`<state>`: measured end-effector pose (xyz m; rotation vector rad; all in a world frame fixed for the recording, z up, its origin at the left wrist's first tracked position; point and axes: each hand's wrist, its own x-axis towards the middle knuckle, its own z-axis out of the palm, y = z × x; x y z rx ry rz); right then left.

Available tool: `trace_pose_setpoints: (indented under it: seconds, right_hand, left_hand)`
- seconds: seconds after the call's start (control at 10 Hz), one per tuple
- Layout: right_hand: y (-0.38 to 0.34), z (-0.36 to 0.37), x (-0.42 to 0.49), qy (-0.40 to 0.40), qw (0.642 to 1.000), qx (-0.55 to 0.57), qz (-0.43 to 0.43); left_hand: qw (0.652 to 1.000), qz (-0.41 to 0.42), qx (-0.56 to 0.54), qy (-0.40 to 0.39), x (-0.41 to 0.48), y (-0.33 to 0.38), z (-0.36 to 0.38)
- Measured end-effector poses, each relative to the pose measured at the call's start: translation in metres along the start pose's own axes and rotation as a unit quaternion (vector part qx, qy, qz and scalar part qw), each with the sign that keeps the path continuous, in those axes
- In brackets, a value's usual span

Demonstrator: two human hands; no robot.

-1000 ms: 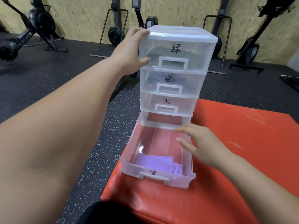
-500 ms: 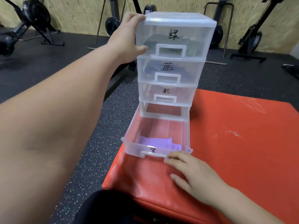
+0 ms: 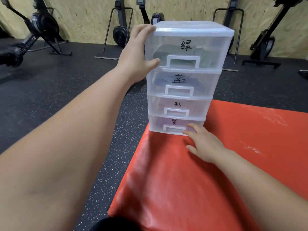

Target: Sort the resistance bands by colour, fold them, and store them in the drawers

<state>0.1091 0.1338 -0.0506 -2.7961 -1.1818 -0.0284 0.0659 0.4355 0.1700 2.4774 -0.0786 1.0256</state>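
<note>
Head view: a clear plastic drawer unit (image 3: 191, 28) stands upright on the near left corner of a red mat (image 3: 241, 147), which lies on a dark speckled floor (image 3: 50, 97). The unit has four drawers stacked one above another, each with a white handle and a handwritten black character on its front. All four are pushed fully in.

Contents, seen through the clear fronts:
- The top drawer (image 3: 211, 47) holds a folded green band (image 3: 160, 55).
- The second drawer (image 3: 206, 82) holds a blue band (image 3: 160, 81).
- The third drawer (image 3: 198, 105) shows only a faint pinkish tint, too dim to make out.
- The bottom drawer (image 3: 154, 120) holds a purple band (image 3: 160, 125).

The left hand (image 3: 135, 54) grips the unit's upper left corner. Its fingers (image 3: 146, 28) curl over the lid's edge and the thumb (image 3: 153, 61) presses on the front of the top drawer.

The right hand (image 3: 205, 144) reaches over the mat with its fingers straight and slightly spread, holding nothing. Its fingertips (image 3: 191, 125) touch the bottom drawer's front, just to the right of that drawer's handle (image 3: 173, 128).

Background: several black exercise machines (image 3: 41, 25) stand on the floor along a chipboard wall (image 3: 83, 14), well apart from the unit.
</note>
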Motion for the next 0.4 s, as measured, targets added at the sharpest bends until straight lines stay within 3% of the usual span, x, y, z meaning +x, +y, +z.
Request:
trace_pose_setpoints:
  seconds: [0.2,0.4]
  right_hand:
    - [-0.005,-0.01,0.01,-0.017,1.0,-0.023,0.012]
    - [-0.013,-0.038,-0.003,-0.07,0.997,0.02,0.031]
  left_hand:
    - [1.0,-0.001,0.001,-0.008,-0.001,0.002,0.0]
    - [0.996,-0.023,0.048,-0.071,0.003,0.02,-0.018]
